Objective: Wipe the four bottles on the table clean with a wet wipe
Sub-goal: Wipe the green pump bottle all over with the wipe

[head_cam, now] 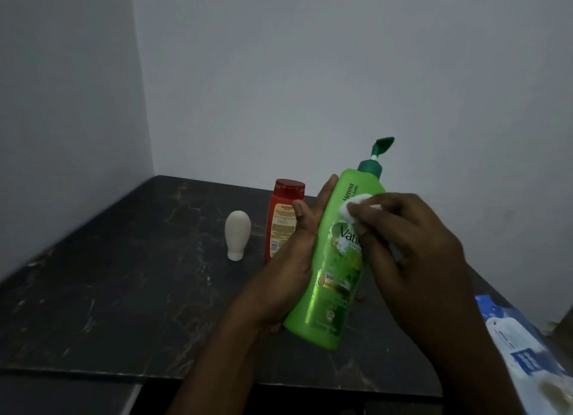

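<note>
My left hand (pixel 291 259) holds a tall green pump bottle (pixel 333 278) from behind and below, tilted above the dark table (pixel 124 290). My right hand (pixel 412 253) pinches a white wet wipe (pixel 352 205) and presses it against the bottle's upper front. A red bottle (pixel 280 219) with a dark red cap stands just behind my left hand, partly hidden by it. To its left a small whitish bottle (pixel 237 234) stands upside down on its cap. No fourth bottle shows in this view.
A blue and white wet wipe pack (pixel 527 358) lies at the table's right edge. Grey walls enclose the table at the back and left. The table's front edge (pixel 93 372) runs across the lower part of the view.
</note>
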A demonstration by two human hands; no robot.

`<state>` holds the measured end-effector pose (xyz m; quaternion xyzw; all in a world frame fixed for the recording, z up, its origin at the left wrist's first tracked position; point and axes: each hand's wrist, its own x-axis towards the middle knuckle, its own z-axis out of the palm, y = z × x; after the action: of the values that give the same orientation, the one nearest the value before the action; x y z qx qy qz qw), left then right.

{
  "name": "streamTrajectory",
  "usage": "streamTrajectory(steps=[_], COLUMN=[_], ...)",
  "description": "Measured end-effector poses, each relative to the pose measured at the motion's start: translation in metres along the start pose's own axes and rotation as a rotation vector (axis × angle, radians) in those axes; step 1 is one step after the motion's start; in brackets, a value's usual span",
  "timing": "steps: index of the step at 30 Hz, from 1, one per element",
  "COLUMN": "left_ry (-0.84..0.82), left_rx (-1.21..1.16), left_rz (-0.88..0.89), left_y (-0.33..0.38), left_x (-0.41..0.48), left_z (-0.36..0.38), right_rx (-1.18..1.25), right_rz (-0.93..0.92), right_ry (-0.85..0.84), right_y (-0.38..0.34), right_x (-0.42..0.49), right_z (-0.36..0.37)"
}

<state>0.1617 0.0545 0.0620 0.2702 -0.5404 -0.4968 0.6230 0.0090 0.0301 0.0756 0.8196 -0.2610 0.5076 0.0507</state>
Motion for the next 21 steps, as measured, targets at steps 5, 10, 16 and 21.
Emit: streamTrajectory(steps=[5, 10, 16, 21], left_ry=[0.094, 0.159, 0.205, 0.229], left_rx=[-0.115, -0.019, -0.032, -0.124], left_rz=[0.003, 0.059, 0.099, 0.131], left_y=[-0.001, -0.005, -0.003, 0.001], left_x=[-0.009, -0.006, -0.007, -0.008], left_z=[-0.01, -0.016, -0.009, -0.007], right_rx=[0.138, 0.191, 0.142, 0.082], right_rz=[-0.185, -0.287, -0.18, -0.177], right_ry=[-0.338, -0.58, -0.524, -0.43], right_y=[-0.021, -0.027, -0.021, -0.034], right_x=[-0.002, -0.003, -0.003, -0.003], right_z=[-0.005, -0.014, -0.028, -0.025])
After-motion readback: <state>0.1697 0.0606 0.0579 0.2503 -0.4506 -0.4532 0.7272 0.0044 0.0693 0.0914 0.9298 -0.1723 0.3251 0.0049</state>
